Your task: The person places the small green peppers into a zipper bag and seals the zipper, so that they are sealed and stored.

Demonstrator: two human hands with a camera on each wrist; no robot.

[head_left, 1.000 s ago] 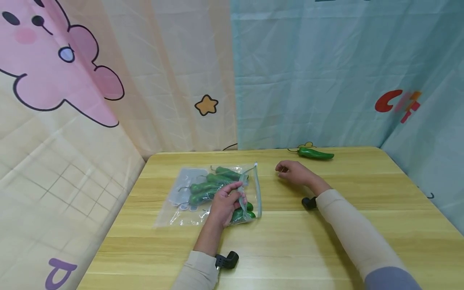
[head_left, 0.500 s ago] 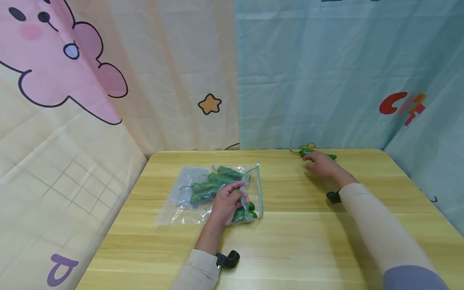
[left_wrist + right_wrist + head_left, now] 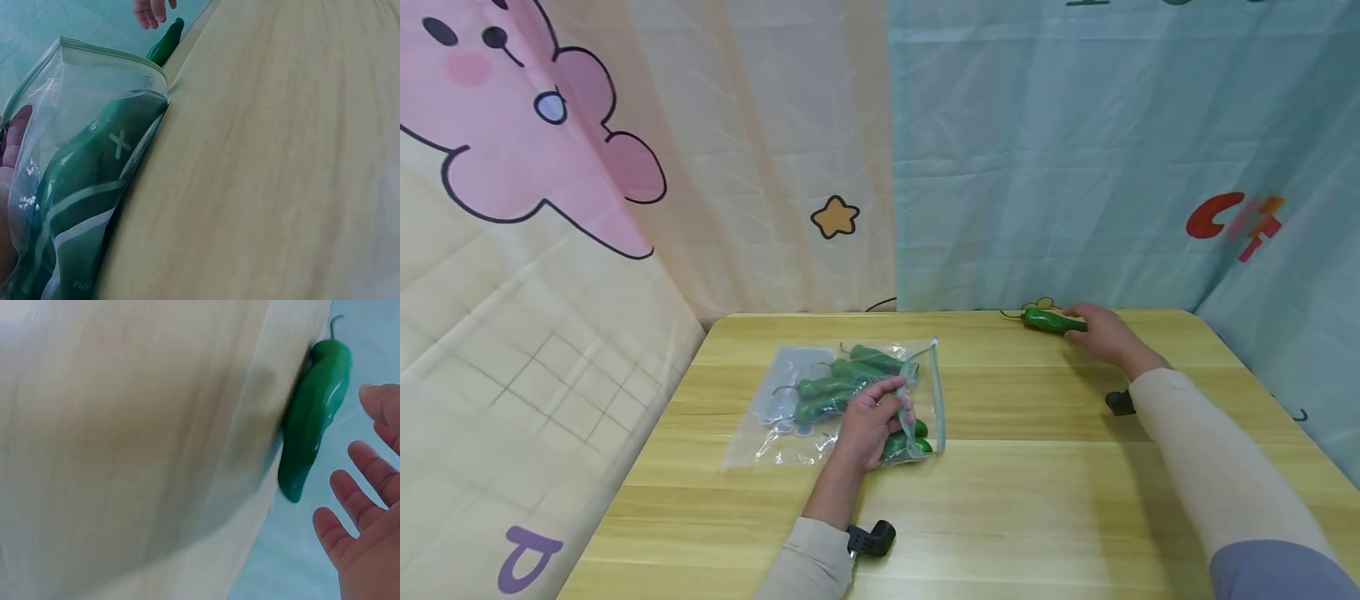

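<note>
A clear zip bag (image 3: pixel 938 400) lies on the table with several green peppers (image 3: pixel 823 387) inside. The left hand (image 3: pixel 865 427) pinches the rim near the bag's mouth, holding it raised. In the left wrist view, the bag (image 3: pixel 87 59) gapes open, its fingers partly seen through the plastic. One more green pepper (image 3: pixel 1048 321) lies at the table's back edge, stem to the left. Beside its tip is the right hand (image 3: pixel 1108 340). The right wrist view shows that hand (image 3: pixel 369 531) with spread, slightly bent fingers, apart from the pepper (image 3: pixel 315 419).
The wooden table (image 3: pixel 1000 508) reaches back to a printed curtain (image 3: pixel 1045 167) hanging right behind its far edge. Another patterned cloth (image 3: pixel 550 350) hangs along the left side. Black straps with small camera units (image 3: pixel 872 539) are on the wrists.
The right hand has moved right and away from the body, from beside the bag across to the lone pepper's tip. The left hand and bag have stayed in place.
</note>
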